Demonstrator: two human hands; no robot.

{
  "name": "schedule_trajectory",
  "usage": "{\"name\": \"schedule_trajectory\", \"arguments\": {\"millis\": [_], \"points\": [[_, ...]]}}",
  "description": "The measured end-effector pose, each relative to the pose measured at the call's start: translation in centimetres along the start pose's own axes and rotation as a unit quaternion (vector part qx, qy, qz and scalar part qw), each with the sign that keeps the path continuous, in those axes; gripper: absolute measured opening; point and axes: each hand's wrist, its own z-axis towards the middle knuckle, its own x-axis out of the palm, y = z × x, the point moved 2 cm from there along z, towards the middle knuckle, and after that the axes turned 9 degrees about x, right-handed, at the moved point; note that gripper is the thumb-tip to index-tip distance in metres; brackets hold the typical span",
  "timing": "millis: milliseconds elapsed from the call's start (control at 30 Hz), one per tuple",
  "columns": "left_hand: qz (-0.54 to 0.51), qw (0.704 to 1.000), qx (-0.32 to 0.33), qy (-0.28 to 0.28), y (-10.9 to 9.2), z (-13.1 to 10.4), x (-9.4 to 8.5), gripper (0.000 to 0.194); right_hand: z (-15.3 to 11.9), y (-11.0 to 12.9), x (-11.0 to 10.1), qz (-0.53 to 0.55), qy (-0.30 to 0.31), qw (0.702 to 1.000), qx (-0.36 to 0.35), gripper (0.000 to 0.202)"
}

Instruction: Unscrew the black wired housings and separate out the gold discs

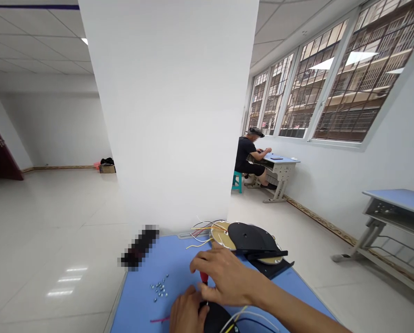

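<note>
My right hand (227, 276) is closed around a screwdriver with a red handle (203, 276), held upright over a black round part (218, 319) at the table's near edge. My left hand (186, 313) grips that part's left side, its fingertips close to the screwdriver's tip. White, yellow and black wires (250, 314) run across the part's right side, and a pink-red strip (159, 319) sticks out left of my left hand. Several small silver screws (160, 287) lie loose on the blue tabletop (142, 300). The lower part of the black piece is cut off by the frame.
At the table's back right lie black housings (251, 237) overlapping gold-coloured discs (221, 235) with loose wires. A blurred-out black object (139, 247) is at the back left corner. A white pillar (172, 115) stands behind the table. Another person (247, 152) sits at a far desk.
</note>
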Motion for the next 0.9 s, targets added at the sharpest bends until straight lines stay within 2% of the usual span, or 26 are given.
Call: {"name": "schedule_trajectory", "arguments": {"millis": [67, 200, 300, 367, 500, 600, 667, 767, 833, 900], "points": [[0.002, 1.000, 0.000, -0.002, 0.0, 0.0, 0.0, 0.022, 0.0, -0.1, 0.0, -0.003, 0.001, 0.999, 0.037, 0.028], [0.005, 1.000, 0.004, 0.004, 0.1, 0.2, 0.1, 0.019, 0.0, 0.1, -0.2, 0.018, 0.010, 1.000, -0.013, 0.040], [0.009, 1.000, 0.009, 0.003, 0.3, 0.2, 0.3, 0.019, 0.1, 0.1, -0.1, 0.007, 0.002, 1.000, 0.028, 0.024], [0.010, 1.000, 0.015, 0.001, 0.4, 0.3, 0.5, 0.021, 0.0, 0.1, 0.0, 0.003, -0.003, 0.998, 0.058, 0.027], [0.013, 0.999, 0.036, -0.007, 0.1, 0.5, 0.9, 0.026, -0.6, 0.3, 0.1, 0.049, 0.000, 0.998, 0.026, 0.038], [0.017, 0.999, 0.036, -0.024, 0.3, 0.3, 0.4, 0.027, -1.4, 0.1, -0.3, 0.093, -0.039, 0.994, 0.047, 0.032], [0.021, 0.998, 0.034, -0.045, 1.0, -0.2, -0.5, 0.028, -2.0, -0.2, -0.6, 0.126, -0.086, 0.985, 0.077, 0.026], [0.056, 0.995, -0.002, -0.084, 3.4, -1.3, -2.4, 0.027, -3.1, -0.6, -1.1, 0.194, -0.142, 0.966, 0.095, 0.023], [0.089, 0.991, -0.054, -0.087, 5.4, -2.1, -3.5, 0.026, -3.7, -0.6, -1.1, 0.230, -0.144, 0.958, 0.096, 0.023], [0.109, 0.987, -0.084, -0.084, 6.9, -2.7, -4.1, 0.026, -4.0, -0.2, -0.9, 0.244, -0.121, 0.957, 0.097, 0.022]]}}
